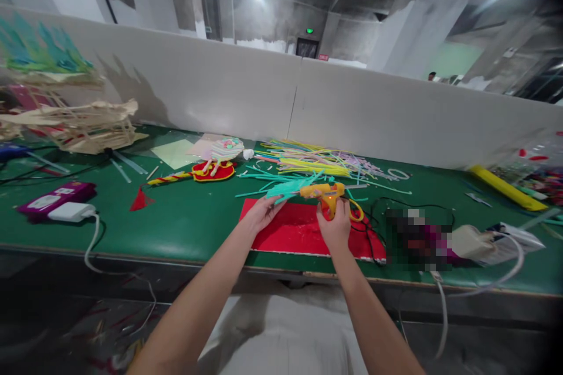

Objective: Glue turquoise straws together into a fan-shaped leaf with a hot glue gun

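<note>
Head view: left hand (263,214) pinches teal piece (284,188), centre of frame. Right hand (336,225) grips yellow glue gun (323,190) just right, nozzle (301,191) at piece. Best: grip clear of nozzle, piece steady over red board (290,237), small dabs.

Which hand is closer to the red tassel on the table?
The left. The left hand is to the right of the tassel, holding green strips; the right hand is farther right, gripping the glue gun.
</note>
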### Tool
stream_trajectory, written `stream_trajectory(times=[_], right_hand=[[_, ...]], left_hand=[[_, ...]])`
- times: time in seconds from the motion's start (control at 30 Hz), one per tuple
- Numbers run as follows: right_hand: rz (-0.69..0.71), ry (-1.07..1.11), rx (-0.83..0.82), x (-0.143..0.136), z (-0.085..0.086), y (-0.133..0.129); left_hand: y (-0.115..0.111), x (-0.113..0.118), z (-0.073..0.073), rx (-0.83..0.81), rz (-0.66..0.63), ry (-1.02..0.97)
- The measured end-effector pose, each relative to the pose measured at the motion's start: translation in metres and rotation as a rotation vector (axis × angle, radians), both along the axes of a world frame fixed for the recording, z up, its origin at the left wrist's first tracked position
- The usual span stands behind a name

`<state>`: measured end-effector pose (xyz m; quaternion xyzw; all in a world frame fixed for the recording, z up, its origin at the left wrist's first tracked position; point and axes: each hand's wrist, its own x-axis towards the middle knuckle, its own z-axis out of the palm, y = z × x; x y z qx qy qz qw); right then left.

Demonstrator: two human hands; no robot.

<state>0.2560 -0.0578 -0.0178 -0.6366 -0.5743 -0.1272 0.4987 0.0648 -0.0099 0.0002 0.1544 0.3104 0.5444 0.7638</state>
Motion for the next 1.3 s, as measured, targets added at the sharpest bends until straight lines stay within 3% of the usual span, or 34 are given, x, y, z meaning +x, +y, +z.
stream_trajectory(times=[0.17,0.27,0.47,0.7,0.9,1.0,1.1,1.3], right_hand=[[-0.013,0.065,0.037,0.005,0.0,-0.001],[-0.073,0.261,0.089,0.008,0.005,-0.001],[-0.008,0.65,0.223,0.012,0.011,0.001],[0.042,0.695,0.189,0.012,0.01,0.004],[0.063,0.643,0.114,0.009,0.015,0.002],[0.156,0.677,0.105,0.009,0.013,0.003],[0.363,0.712,0.041,0.008,0.008,0.004],[0.618,0.594,-0.06,0.005,0.006,0.001]], left_hand=[[-0.003,-0.001,0.0,0.017,-0.09,0.017],[-0.003,-0.002,0.003,0.005,-0.104,0.037],[-0.006,-0.005,0.011,0.002,-0.08,0.007],[-0.001,-0.008,0.006,0.051,0.092,-0.124],[-0.003,-0.005,0.0,0.037,0.044,-0.033],[-0.006,-0.003,0.002,0.068,0.002,0.013],[-0.009,-0.002,0.002,0.133,-0.077,0.063],[-0.013,0.001,0.001,0.183,-0.23,0.18]])
